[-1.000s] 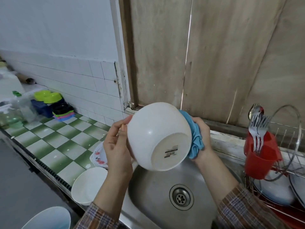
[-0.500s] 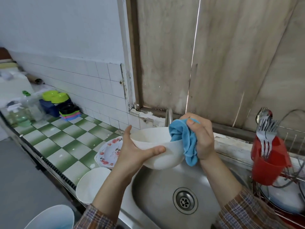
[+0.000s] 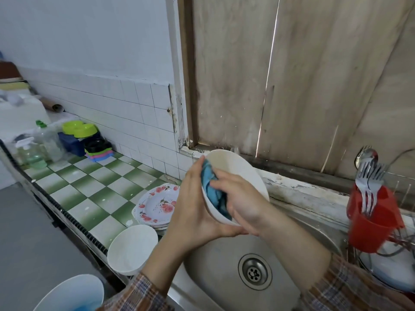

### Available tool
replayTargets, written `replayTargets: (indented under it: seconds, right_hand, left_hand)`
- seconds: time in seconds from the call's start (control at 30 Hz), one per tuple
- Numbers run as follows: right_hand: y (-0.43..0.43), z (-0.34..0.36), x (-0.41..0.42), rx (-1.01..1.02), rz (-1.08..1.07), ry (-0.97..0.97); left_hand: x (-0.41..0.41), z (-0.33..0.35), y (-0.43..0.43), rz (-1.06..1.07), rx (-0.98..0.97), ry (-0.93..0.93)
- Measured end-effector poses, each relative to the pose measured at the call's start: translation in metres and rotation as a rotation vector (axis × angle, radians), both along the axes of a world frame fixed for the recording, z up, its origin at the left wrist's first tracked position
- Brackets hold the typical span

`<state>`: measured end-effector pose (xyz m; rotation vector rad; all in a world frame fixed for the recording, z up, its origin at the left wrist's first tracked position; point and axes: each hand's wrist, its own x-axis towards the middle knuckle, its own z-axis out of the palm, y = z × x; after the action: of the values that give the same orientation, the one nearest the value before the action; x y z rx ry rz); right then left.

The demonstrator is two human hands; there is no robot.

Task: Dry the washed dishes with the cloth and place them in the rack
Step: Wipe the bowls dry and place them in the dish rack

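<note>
Okay, centre frame: left hand point(image 3: 195, 212) grip clamped round tilted white round bowl point(image 3: 242, 169) over steel sink point(image 3: 224, 268); right hand point(image 3: 244, 203) grip closed on crumpled blue cloth point(image 3: 210, 186), pressing it inside.

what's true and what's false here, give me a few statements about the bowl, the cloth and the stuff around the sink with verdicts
1. The blue cloth lies inside the held bowl, under the right hand. True.
2. The held bowl rests on the bottom of the sink. False: the left hand holds it tilted in the air above the sink.
3. Forks stand in the red holder. True.
4. The floral plates lie in the sink. False: they are stacked on the checkered counter, left of the sink.
</note>
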<state>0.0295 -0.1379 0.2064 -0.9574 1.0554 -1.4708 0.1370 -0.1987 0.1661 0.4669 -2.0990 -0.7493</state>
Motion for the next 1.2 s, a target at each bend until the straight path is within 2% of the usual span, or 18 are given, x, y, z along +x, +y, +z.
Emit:
replayTargets:
  seconds: [0.17, 0.3, 0.37, 0.43, 0.47, 0.53, 0.6, 0.67, 0.73, 0.8, 0.83, 0.9, 0.93, 0.97, 1.03, 1.07, 1.13, 1.2]
  right_hand:
    - [0.008, 0.006, -0.031, 0.021, 0.386, 1.012]
    - [0.005, 0.014, -0.053, -0.07, 0.56, 1.606]
    - [-0.003, 0.01, -0.069, -0.281, 0.495, 1.986]
    - [-0.015, 0.006, -0.082, -0.562, 0.269, 2.336]
    - [-0.02, 0.007, -0.085, -0.677, 0.148, 2.432]
    - [-0.026, 0.011, -0.088, -0.813, 0.004, 2.489]
    - [-0.027, 0.012, -0.086, -0.848, -0.058, 2.476]
    - [-0.02, 0.015, -0.072, -0.638, 0.002, 2.447]
    - [-0.01, 0.021, -0.052, -0.356, 0.179, 2.311]
    - [-0.002, 0.025, -0.033, -0.15, 0.363, 2.008]
    - [0.0, 0.024, -0.026, -0.099, 0.42, 1.744]
    - [0.001, 0.021, -0.014, -0.115, 0.395, 1.239]
    - [0.0, 0.018, -0.01, -0.136, 0.365, 1.066]
    - [-0.002, 0.016, -0.008, -0.136, 0.359, 0.983]
    - [-0.005, 0.02, -0.009, -0.13, 0.392, 1.075]
    - [-0.005, 0.024, -0.011, -0.132, 0.413, 1.231]
    - [-0.009, 0.028, -0.019, -0.172, 0.417, 1.693]
    - [-0.012, 0.022, -0.021, -0.146, 0.271, 2.113]
  left_hand:
    - [0.022, 0.004, -0.01, 0.041, 0.035, 0.041]
    - [0.028, 0.01, -0.013, -0.014, -0.066, 0.028]
    - [0.028, 0.013, -0.015, -0.108, -0.055, 0.037]
    - [0.028, 0.016, -0.017, -0.155, -0.075, 0.025]
    - [0.027, 0.017, -0.018, -0.158, -0.101, 0.018]
    - [0.028, 0.019, -0.018, -0.163, -0.131, 0.037]
    - [0.032, 0.022, -0.017, -0.141, -0.179, 0.065]
    - [0.037, 0.025, -0.02, -0.067, -0.261, 0.089]
    - [0.041, 0.027, -0.025, -0.012, -0.33, 0.124]
    - [0.041, 0.028, -0.026, 0.002, -0.339, 0.149]
    - [0.04, 0.027, -0.025, 0.015, -0.338, 0.15]
    - [0.039, 0.026, -0.02, 0.06, -0.347, 0.138]
    - [0.04, 0.025, -0.018, 0.073, -0.347, 0.135]
    - [0.042, 0.024, -0.018, 0.079, -0.348, 0.135]
    - [0.047, 0.022, -0.021, 0.08, -0.354, 0.139]
    - [0.049, 0.022, -0.024, 0.072, -0.35, 0.145]
    - [0.053, 0.02, -0.028, 0.038, -0.324, 0.162]
    - [0.057, 0.019, -0.031, 0.0, -0.318, 0.178]
